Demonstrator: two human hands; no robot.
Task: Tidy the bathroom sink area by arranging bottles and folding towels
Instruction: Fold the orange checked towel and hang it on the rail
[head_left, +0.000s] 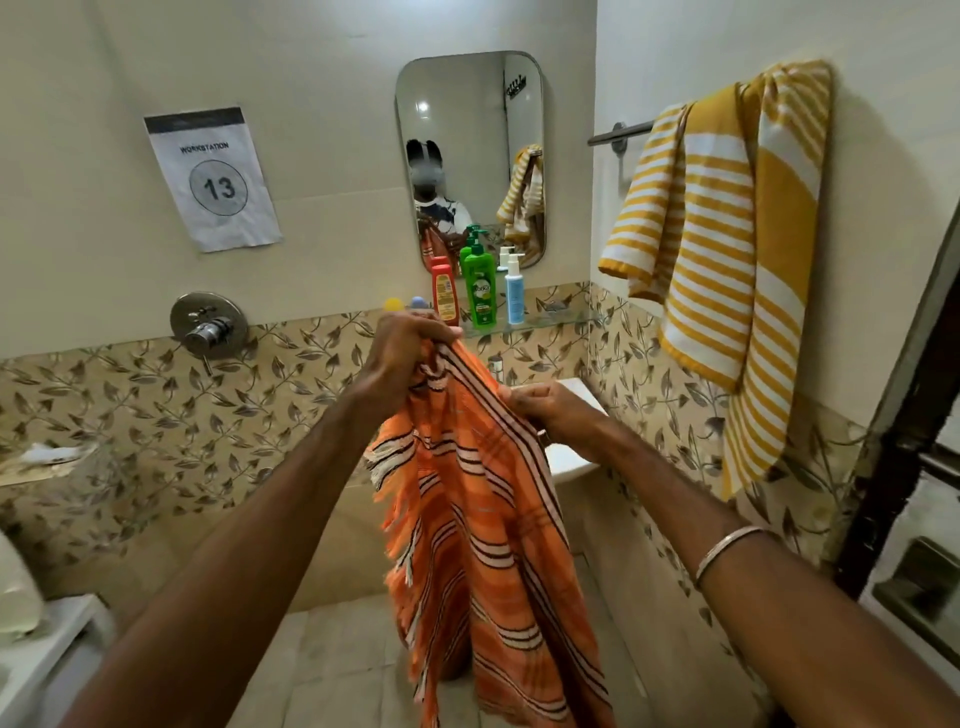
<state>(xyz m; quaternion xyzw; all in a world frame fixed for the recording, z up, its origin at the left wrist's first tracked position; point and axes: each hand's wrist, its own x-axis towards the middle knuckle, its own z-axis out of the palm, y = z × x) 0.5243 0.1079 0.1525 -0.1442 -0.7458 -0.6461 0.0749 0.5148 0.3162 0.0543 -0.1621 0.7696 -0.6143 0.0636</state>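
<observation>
A narrow glass shelf (550, 318) runs along the wall under the mirror, reaching the right corner of the room. Three bottles stand upright on its middle stretch, close together: a red bottle (444, 292) at the left, a taller green pump bottle (481, 291) just beside it, and a pale blue spray bottle (515, 291) to the right. Further left, a yellow cap (393, 303) and a blue cap (417, 302) show, their lower parts hidden. The shelf's right end carries nothing visible.

On the right wall a metal rail (618, 133) carries a yellow-and-white striped towel (727, 249), draped over it and hanging down.

Soft, even indoor light, warm cast. Lamp glare spot in the mirror (470, 156), upper left. Wide-angle bending at frame edges; shadows faint; slight overall softness.
</observation>
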